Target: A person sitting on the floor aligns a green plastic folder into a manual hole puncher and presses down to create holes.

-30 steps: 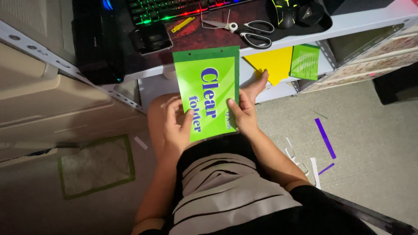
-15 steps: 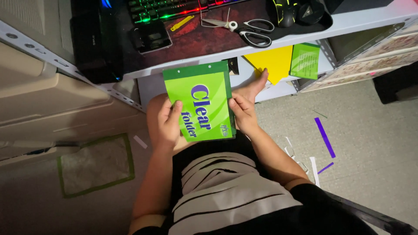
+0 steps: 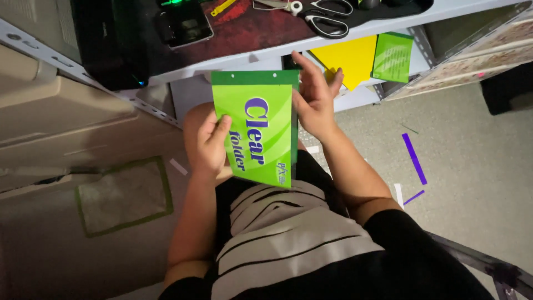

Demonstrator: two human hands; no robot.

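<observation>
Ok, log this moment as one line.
left hand: holds green folder pack | right hand: open, at pack's right edge | scissors on desk

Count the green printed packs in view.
2. One large green printed folder pack sits between the left hand and right hand. One smaller green printed pack lies on the lower shelf beside the yellow sheet. Others may be hidden.

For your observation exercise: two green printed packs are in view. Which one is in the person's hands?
The large green folder pack over the lap, gripped by the left hand with the right hand at its edge. The smaller green pack lies untouched beside the yellow sheet.
</observation>
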